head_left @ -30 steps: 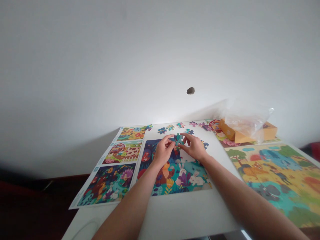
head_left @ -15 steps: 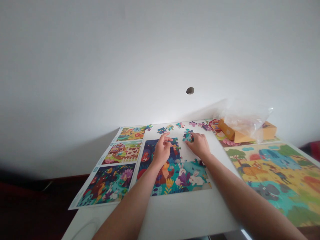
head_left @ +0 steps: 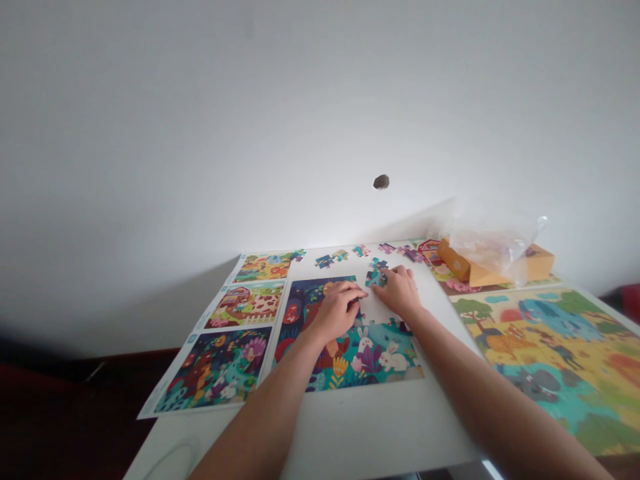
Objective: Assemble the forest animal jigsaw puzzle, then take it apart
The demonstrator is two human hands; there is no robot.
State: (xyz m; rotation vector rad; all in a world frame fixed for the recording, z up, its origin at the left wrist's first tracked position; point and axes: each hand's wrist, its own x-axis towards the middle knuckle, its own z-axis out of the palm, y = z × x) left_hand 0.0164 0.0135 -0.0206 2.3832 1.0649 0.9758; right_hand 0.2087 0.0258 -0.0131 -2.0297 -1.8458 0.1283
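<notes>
A partly built jigsaw puzzle (head_left: 350,350) with rabbits and dark blue trees lies on the white table (head_left: 350,427). My left hand (head_left: 340,308) rests flat on the puzzle's upper middle, fingers stretched out and pressing down. My right hand (head_left: 400,291) sits at the puzzle's upper right gap, its fingertips pinched on a teal puzzle piece (head_left: 374,279) held against the table. Loose pieces (head_left: 357,252) lie in a row just beyond both hands.
A sheet of small reference pictures (head_left: 235,327) lies to the left. A large finished puzzle (head_left: 550,347) covers the right side. An orange box (head_left: 500,267) under a clear plastic bag (head_left: 493,237) stands at the back right. The wall rises behind.
Both hands lowered from holding a piece together in the air. The left hand went flat onto the puzzle; the right carried the teal piece to the upper right gap.
</notes>
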